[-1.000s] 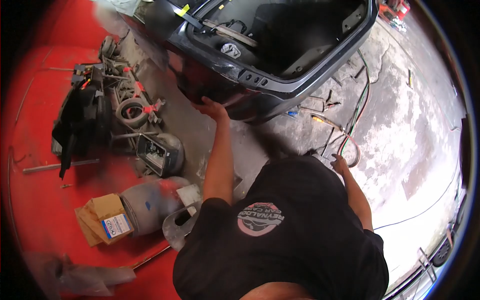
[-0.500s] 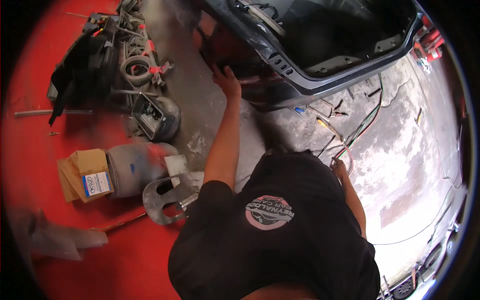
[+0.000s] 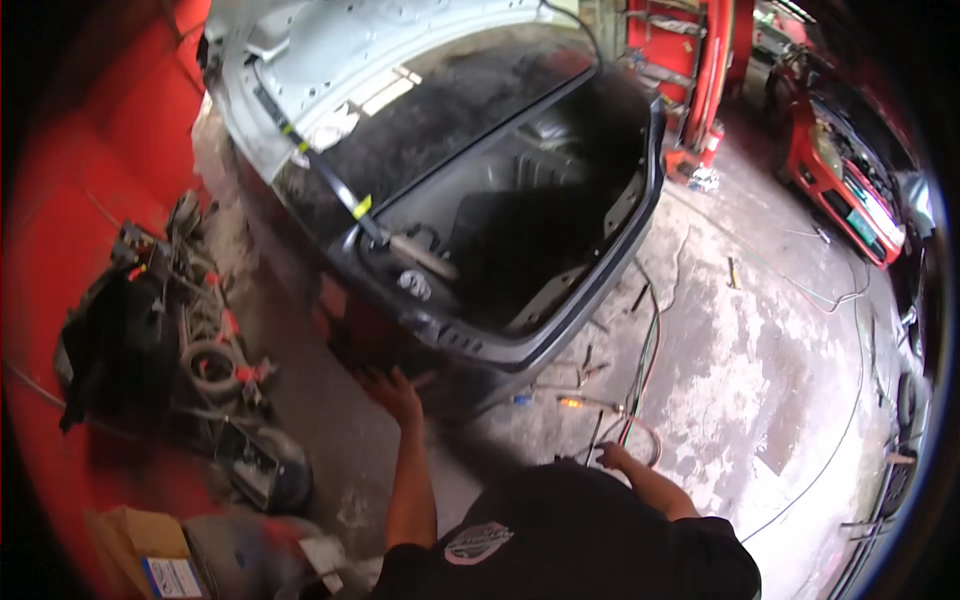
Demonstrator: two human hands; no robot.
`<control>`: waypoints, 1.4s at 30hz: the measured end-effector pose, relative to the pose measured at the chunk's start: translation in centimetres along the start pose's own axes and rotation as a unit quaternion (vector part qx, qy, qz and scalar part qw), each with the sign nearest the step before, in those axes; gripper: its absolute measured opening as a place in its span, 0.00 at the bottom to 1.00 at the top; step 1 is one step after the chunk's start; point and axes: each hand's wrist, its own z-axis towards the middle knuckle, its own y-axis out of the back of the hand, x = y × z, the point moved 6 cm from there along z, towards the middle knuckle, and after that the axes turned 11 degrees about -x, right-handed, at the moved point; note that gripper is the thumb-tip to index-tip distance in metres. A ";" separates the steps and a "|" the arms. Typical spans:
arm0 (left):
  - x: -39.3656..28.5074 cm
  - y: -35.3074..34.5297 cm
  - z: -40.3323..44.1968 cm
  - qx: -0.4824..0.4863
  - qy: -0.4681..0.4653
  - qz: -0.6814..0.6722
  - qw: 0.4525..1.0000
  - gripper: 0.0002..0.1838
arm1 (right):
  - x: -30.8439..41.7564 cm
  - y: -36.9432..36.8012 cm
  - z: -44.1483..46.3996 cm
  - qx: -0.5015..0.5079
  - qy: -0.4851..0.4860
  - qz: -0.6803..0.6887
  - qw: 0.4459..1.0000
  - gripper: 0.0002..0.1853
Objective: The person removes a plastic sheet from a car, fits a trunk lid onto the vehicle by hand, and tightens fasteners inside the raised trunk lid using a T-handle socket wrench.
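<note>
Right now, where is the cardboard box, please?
In the head view, the cardboard box is at the lower left, by the picture's bottom edge, just left of a grey rounded object.

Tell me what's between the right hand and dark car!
The head view shows an orange-handled tool and others on the floor between the right hand and dark car.

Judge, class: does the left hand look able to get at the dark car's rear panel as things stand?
Probably yes. The left hand is open right beside the rear panel, and nothing visible blocks the way; whether they touch is hard to tell.
</note>
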 end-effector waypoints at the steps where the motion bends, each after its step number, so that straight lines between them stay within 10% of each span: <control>1: 0.3 -0.1 0.0 0.009 0.000 0.012 1.000 0.38 | 1.8 1.4 -0.1 -0.008 0.037 -0.007 0.999 0.28; 5: 0.5 -0.2 0.2 0.018 -0.002 -0.006 1.000 0.38 | 3.2 2.2 0.0 0.091 -0.086 0.066 0.990 0.31; 24: -0.8 2.5 1.6 0.016 0.000 0.036 0.999 0.34 | -1.8 3.2 -0.7 0.023 -0.043 0.026 0.999 0.31; 32: -20.6 13.0 21.3 -0.131 -0.162 -0.136 0.968 0.29 | -7.1 1.4 -0.5 -0.033 0.027 -0.017 0.999 0.32; 37: -33.7 16.7 38.2 -0.197 -0.322 -0.237 0.895 0.29 | -6.2 3.0 -1.2 -0.013 -0.188 0.118 0.975 0.31; 42: -46.7 19.9 52.6 -0.285 -0.390 -0.229 0.845 0.36 | 1.1 5.3 -2.7 -0.129 -0.086 0.118 0.981 0.29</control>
